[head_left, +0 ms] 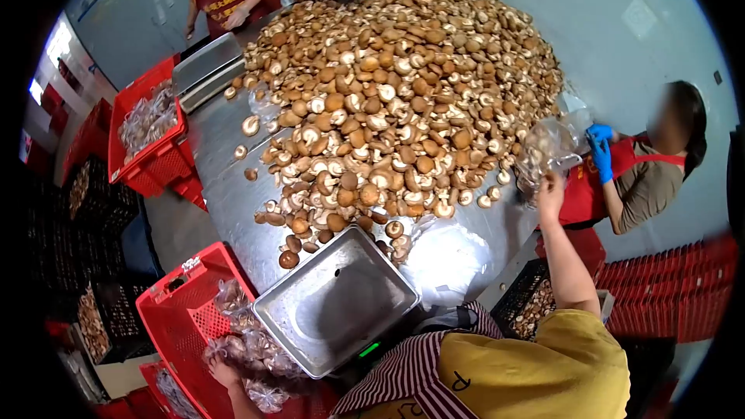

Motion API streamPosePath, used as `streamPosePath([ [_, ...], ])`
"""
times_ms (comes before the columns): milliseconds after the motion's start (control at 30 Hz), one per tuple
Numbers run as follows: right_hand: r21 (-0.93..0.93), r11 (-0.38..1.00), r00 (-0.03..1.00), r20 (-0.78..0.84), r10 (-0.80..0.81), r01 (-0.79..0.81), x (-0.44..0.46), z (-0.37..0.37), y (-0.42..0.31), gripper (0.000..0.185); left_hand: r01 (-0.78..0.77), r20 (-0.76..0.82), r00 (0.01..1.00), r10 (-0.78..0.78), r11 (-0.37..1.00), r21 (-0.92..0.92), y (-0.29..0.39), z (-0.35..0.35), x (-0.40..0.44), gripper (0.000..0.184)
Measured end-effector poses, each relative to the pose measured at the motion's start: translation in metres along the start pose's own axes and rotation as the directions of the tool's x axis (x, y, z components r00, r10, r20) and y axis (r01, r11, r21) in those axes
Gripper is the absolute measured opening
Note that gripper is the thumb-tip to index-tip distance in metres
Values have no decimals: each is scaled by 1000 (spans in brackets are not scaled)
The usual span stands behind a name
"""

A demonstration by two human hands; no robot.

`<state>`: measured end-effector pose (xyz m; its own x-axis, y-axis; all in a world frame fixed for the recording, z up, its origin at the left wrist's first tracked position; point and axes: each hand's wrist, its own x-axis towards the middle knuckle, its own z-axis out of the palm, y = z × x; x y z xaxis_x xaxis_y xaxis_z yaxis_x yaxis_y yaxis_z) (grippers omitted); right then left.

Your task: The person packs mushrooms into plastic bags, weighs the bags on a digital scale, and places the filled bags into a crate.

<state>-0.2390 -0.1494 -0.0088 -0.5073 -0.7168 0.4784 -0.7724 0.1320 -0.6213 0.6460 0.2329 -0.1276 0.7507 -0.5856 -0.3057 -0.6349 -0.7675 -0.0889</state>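
Observation:
My left hand [223,373] is down in the red crate [183,270] at the lower left, fingers curled against a clear bag of mushrooms [231,347] among several others. Stretched out to the right, my right hand [551,192] has its fingers closed beside a large clear bag of mushrooms [541,147] and a small shiny piece [567,162]; what it pinches is hidden. A metal scale tray [334,295] with a green display stands in front of me, holding nothing. Beyond it, a big heap of loose shiitake mushrooms [403,101] covers much of the metal table [233,159].
At the right a co-worker's blue-gloved hands [600,151] are near the large bag. Two more people stand at the far left side. Another red crate [147,174] holds bags beside a second scale [208,70]. Stacked red crates [660,287] and black crates [116,318] flank the table.

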Motion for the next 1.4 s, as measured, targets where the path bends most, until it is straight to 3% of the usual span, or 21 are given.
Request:
streamPosePath([
  [67,-185,971,980,-159,121,-150,34,-21,33,38,-143,-163,975,150,988,56,-23,25,-5,41],
  [133,-280,877,906,-286,313,-391,68,-28,73,66,-96,38,994,104,983,-156,-25,19,-17,37],
  [167,-267,863,891,-285,354,-429,82,-28,84,70,-89,-76,994,79,987,-135,-24,23,-26,37],
  [233,-246,851,875,-276,397,-464,110,-25,110,73,-62,-40,998,55,982,-176,-24,20,-40,37],
  [333,31,913,859,-327,393,-406,142,-5,136,66,-50,-52,998,38,968,-244,-23,24,-65,37],
  [400,437,626,750,213,626,-646,156,-5,139,39,-80,-64,996,59,916,-394,-21,25,-79,33],
  [433,432,514,664,366,652,-742,168,-2,149,14,-70,-69,997,47,918,-391,-20,23,-87,33],
  [500,461,590,731,229,643,-663,176,8,157,15,-112,-104,992,76,904,-412,-18,19,-105,31],
  [533,476,667,781,71,620,-573,178,8,152,19,-135,-122,988,91,896,-423,-14,17,-112,31],
  [567,323,885,916,-104,387,-337,168,-5,112,17,-117,-124,990,67,882,-456,-5,8,-124,30],
  [600,330,884,920,-97,381,-331,161,-12,71,17,-109,-128,990,56,881,-461,-7,12,-125,30],
  [667,91,995,999,-29,-41,44,151,-21,2,16,-156,-210,978,19,732,-663,-23,35,-119,29],
  [700,102,993,999,-19,-51,52,142,-25,-26,16,-126,-184,983,-3,719,-683,-14,26,-124,29],
  [767,61,840,842,-62,-537,540,121,-34,-76,16,-166,-264,964,-26,718,-676,10,3,-134,26],
  [933,480,714,797,47,-602,510,74,-76,-183,19,-394,-499,867,-12,597,-699,63,-22,-121,21],
  [967,598,703,835,99,-542,385,64,-74,-192,19,-354,-446,894,32,660,-662,93,-53,-136,27],
  [1067,737,672,855,299,-423,74,19,-83,-234,17,-489,-482,866,130,413,-768,164,-92,-162,37],
  [1133,772,631,791,431,-435,-73,-14,-77,-251,16,-418,-388,908,157,320,-850,212,-129,-193,50],
  [1267,840,507,622,505,-599,-194,-89,-54,-279,14,-484,-454,853,258,64,-873,258,-138,-204,70],
  [1367,742,591,459,666,-588,-318,-141,-37,-286,14,-451,-412,864,291,82,-889,270,-143,-217,81],
  [1400,736,631,414,668,-619,-245,-157,-22,-276,14,-415,-369,877,307,96,-905,272,-137,-218,81],
])
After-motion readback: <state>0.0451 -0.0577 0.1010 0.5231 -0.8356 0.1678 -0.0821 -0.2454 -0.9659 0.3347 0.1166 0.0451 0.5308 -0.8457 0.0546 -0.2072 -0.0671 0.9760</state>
